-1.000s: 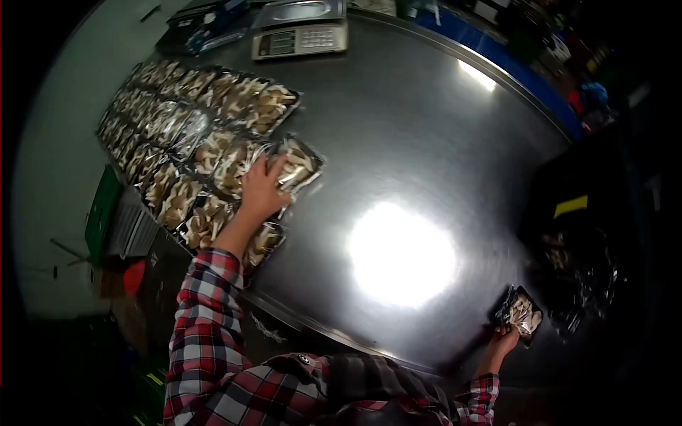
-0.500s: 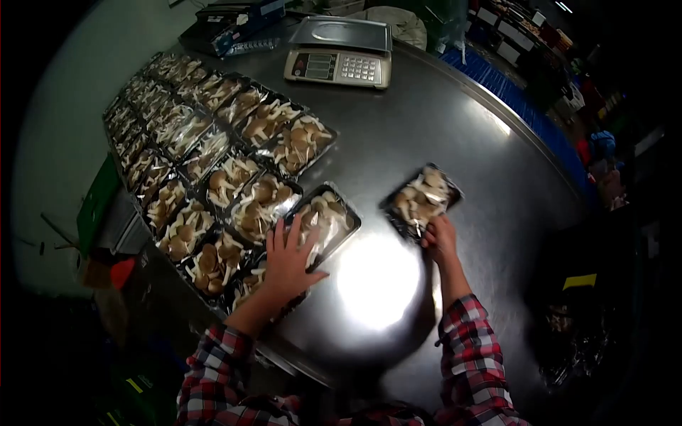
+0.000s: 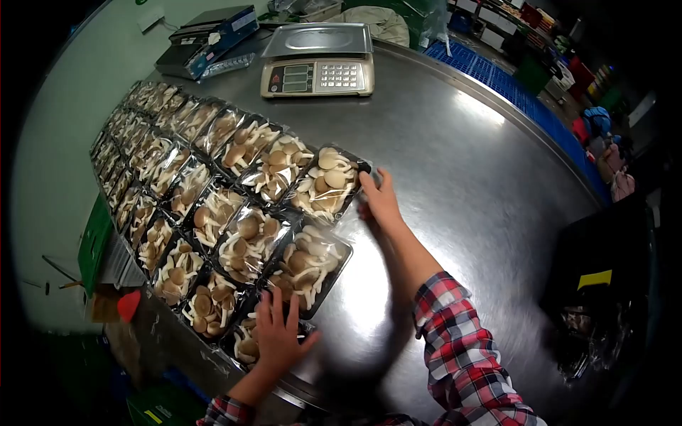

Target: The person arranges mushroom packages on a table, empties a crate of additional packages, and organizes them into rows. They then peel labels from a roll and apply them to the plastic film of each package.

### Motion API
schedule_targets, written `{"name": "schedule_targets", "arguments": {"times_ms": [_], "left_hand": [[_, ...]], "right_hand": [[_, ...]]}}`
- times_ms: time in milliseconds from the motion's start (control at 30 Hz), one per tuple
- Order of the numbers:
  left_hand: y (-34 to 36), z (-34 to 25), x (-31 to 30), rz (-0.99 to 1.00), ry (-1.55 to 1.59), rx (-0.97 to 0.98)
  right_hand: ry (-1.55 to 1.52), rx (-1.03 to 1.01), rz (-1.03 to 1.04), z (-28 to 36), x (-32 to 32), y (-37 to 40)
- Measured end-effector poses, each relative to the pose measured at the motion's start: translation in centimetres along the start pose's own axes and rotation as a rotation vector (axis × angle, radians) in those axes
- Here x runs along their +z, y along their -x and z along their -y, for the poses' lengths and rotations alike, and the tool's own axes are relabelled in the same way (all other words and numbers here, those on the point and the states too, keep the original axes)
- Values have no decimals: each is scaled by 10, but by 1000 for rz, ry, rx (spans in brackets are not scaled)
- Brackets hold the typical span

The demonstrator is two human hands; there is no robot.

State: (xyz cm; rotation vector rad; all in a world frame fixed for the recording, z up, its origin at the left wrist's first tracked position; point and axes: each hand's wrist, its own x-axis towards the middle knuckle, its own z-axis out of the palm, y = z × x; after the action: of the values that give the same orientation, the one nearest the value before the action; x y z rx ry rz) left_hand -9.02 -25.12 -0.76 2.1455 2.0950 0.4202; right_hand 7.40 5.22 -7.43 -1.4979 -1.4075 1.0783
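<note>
Rows of film-wrapped black trays of brown-capped mushrooms [image 3: 249, 245] lie side by side on the left of the metal table. My right hand [image 3: 380, 199] grips the right edge of a wrapped mushroom tray [image 3: 328, 181] at the end of a row, beside its neighbours. Lower down, my left hand [image 3: 278, 334] lies with fingers spread over the nearest trays. Its fingertips touch the lower edge of another wrapped tray [image 3: 309, 266], and the palm partly hides the tray [image 3: 246, 344] beneath.
A weighing scale [image 3: 318, 67] stands at the back of the metal table [image 3: 455, 184], with a dark box-shaped device [image 3: 209, 42] to its left. At the right is a dark crate [image 3: 593, 248] with a yellow label and crumpled clear film. Blue slatted flooring [image 3: 490, 74] lies beyond the table.
My right hand has brought its mushroom tray leftward from the open table to the end of the row. My left hand stays spread over the nearest trays, and the view has shifted.
</note>
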Motion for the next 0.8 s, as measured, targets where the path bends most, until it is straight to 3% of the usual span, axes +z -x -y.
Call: {"name": "schedule_targets", "arguments": {"times_ms": [67,100,133,167,233,300,400,467,567,633,733,767,800], "left_hand": [[4,-4,-3,48,88,106],[5,-5,-6,72,129,149],[-6,0,-12,-73,124,116],[-25,11,-23,-87,156,64],[-53,31,-21,-157,-86,-187],[-52,39,1,-46,-26,-174],[-48,39,1,39,90,-128],[-49,38,-3,68,69,-152],[-55,24,1,38,-12,-190],[-55,19,-1,-10,-8,-205],[-37,27,-1,50,-177,-182],[-31,29,-2,89,-261,-185],[-25,36,3,113,-141,-248]], "right_hand": [[123,-270,-162,3,13,-13],[139,-320,-84,9,16,-17],[154,-367,-3,14,21,-19],[169,-407,77,17,25,-20],[174,-413,239,25,20,-18],[224,-409,353,31,11,-20],[510,-421,131,45,1,-23],[470,-655,-58,65,26,-25],[473,-1140,146,109,92,36],[456,-1221,132,100,128,46],[714,-1021,410,85,136,37],[675,-1022,452,83,139,33],[641,-1006,495,79,140,30]]}}
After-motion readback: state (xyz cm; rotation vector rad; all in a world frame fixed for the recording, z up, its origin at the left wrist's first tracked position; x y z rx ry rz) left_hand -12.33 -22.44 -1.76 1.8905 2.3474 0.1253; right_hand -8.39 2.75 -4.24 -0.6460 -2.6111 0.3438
